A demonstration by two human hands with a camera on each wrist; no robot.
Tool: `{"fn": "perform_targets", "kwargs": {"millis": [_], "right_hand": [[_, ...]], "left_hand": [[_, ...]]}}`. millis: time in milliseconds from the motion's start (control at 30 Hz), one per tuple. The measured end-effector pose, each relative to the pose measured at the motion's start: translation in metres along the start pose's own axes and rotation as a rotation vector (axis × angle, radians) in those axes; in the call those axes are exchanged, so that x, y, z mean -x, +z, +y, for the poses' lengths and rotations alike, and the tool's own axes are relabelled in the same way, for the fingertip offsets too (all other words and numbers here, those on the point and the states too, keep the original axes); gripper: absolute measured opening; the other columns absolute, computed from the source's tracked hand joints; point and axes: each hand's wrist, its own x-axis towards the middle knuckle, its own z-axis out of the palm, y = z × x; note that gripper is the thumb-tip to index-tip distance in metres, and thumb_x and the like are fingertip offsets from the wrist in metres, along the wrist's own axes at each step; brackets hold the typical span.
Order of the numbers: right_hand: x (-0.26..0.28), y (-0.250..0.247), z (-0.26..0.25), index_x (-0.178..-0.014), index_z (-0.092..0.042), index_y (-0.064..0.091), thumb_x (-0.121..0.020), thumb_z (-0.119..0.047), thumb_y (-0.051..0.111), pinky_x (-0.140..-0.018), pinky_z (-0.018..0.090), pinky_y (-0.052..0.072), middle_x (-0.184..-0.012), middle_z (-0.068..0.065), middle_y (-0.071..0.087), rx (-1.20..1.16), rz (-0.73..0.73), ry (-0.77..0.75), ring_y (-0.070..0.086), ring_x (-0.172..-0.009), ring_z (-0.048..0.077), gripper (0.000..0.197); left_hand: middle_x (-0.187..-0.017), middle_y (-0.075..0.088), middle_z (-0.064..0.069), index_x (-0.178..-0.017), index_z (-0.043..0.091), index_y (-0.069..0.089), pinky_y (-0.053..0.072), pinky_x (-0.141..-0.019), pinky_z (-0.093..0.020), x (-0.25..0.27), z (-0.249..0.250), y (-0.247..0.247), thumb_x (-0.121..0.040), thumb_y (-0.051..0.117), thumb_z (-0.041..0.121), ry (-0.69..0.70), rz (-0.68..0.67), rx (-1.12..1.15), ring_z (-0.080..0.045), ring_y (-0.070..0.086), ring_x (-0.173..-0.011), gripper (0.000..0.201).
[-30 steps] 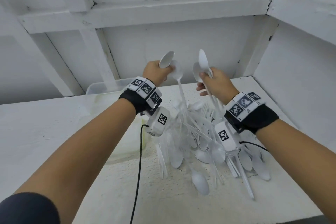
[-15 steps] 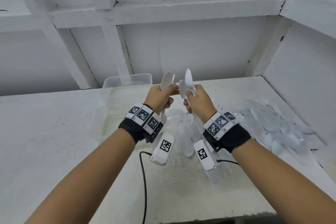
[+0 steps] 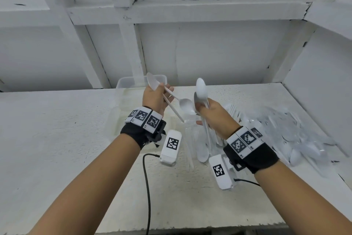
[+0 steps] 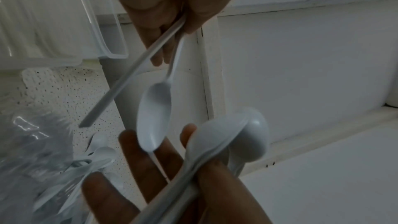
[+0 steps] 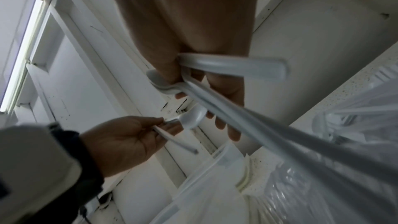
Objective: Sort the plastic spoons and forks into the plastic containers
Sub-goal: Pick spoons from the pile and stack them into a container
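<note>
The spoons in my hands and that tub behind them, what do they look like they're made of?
Spoons: apparently thin moulded plastic, opaque white, slightly glossy, with ribbed handles. Tub: seemingly clear, faintly frosted plastic; the wall shows through its rounded rim.

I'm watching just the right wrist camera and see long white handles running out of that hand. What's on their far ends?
Observer: Spoon bowls. In the head view the right hand holds a bunch of spoons upright, bowls nested above the fist.
Operator: And the other hand's loose stick?
Observer: That's a spoon too; its bowl pokes up behind the left hand.
Operator: Any more to sort?
Observer: Yes, a heap of white cutlery lies on the table, to the right hand's right.
</note>
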Motion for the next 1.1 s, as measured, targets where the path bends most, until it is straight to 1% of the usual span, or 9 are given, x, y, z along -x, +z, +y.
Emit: {"fn": "perform_targets", "kwargs": {"millis": [167,267,367,533,600,733,800,900,1100], "right_hand": [[-0.004,0.014,0.004,-0.121,-0.011,0.051,-0.096,-0.034,0.046,-0.086,0.033,0.055,-0.116,0.005,0.059,-0.112,0.079,-0.012,0.059,-0.107,0.017,0.034],[-0.012,0.012,0.002,-0.113,-0.009,0.052,-0.098,-0.028,0.044,-0.065,0.021,0.055,-0.105,0.004,0.062,-0.167,0.196,-0.033,0.066,-0.081,0.011,0.025],[-0.016,-0.007,0.002,-0.111,-0.010,0.052,-0.100,-0.022,0.039,-0.056,0.019,0.047,-0.091,0.004,0.061,0.057,0.228,-0.092,0.059,-0.066,0.007,0.021],[-0.012,-0.045,-0.005,-0.097,-0.009,0.054,-0.098,-0.015,0.042,-0.057,0.020,0.039,-0.074,0.000,0.057,0.413,-0.066,-0.148,0.053,-0.061,0.010,0.014],[-0.008,-0.050,-0.012,-0.095,-0.009,0.055,-0.097,-0.014,0.044,-0.059,0.019,0.039,-0.079,-0.001,0.057,0.563,-0.219,-0.171,0.055,-0.065,0.011,0.012],[-0.005,-0.041,-0.029,-0.081,-0.024,0.048,-0.096,-0.012,0.045,-0.066,0.022,0.041,-0.080,-0.004,0.056,0.732,-0.375,-0.261,0.057,-0.068,0.011,0.020],[-0.007,-0.035,-0.033,-0.088,-0.016,0.052,-0.097,-0.012,0.044,-0.067,0.026,0.044,-0.085,0.000,0.056,0.679,-0.335,-0.279,0.057,-0.068,0.013,0.012],[-0.009,-0.029,-0.032,-0.097,-0.005,0.055,-0.097,-0.012,0.044,-0.065,0.024,0.045,-0.088,0.001,0.053,0.534,-0.222,-0.280,0.057,-0.067,0.013,0.014],[-0.009,-0.019,-0.017,-0.090,-0.021,0.053,-0.099,-0.020,0.043,-0.059,0.017,0.049,-0.086,0.001,0.058,0.179,0.011,-0.269,0.061,-0.067,0.006,0.014]], "left_hand": [[-0.088,0.062,-0.010,-0.113,0.003,0.046,0.057,-0.064,-0.027,0.010,-0.001,0.003,-0.099,0.041,0.009,-0.059,-0.034,0.096,-0.018,0.064,-0.078,0.016],[-0.091,0.065,-0.013,-0.102,0.003,0.049,0.058,-0.065,-0.030,0.017,0.000,0.002,-0.100,0.040,0.012,-0.098,-0.135,0.034,-0.021,0.067,-0.073,0.012],[-0.080,0.062,-0.009,-0.110,0.009,0.044,0.047,-0.045,-0.023,0.014,0.005,-0.010,-0.100,0.039,0.018,-0.103,-0.091,-0.154,-0.013,0.054,-0.050,0.014],[-0.080,0.039,-0.002,-0.107,0.016,0.040,0.026,-0.046,-0.021,0.000,0.018,-0.031,-0.098,0.039,0.035,-0.140,-0.093,-0.426,-0.011,0.031,-0.055,0.020],[-0.077,0.043,-0.002,-0.096,0.017,0.046,0.030,-0.049,-0.022,0.004,0.024,-0.025,-0.099,0.036,0.036,-0.147,-0.216,-0.555,-0.011,0.035,-0.057,0.022],[-0.079,0.058,-0.008,-0.115,0.005,0.045,0.048,-0.059,-0.027,0.026,0.018,-0.008,-0.100,0.030,0.041,-0.246,-0.571,-0.927,-0.018,0.056,-0.065,0.042],[-0.072,0.059,-0.009,-0.116,0.007,0.042,0.049,-0.051,-0.025,0.036,0.010,-0.003,-0.101,0.027,0.040,-0.319,-0.663,-0.956,-0.017,0.056,-0.055,0.038],[-0.053,0.038,0.000,-0.097,0.014,0.040,0.026,-0.037,-0.014,0.040,0.005,-0.002,-0.101,0.025,0.042,-0.350,-0.656,-0.853,-0.008,0.029,-0.036,0.031],[-0.052,0.023,0.006,-0.101,0.016,0.038,0.013,-0.037,-0.014,0.041,-0.002,0.000,-0.098,0.034,0.047,-0.274,-0.586,-0.688,-0.005,0.016,-0.039,0.031]]}}
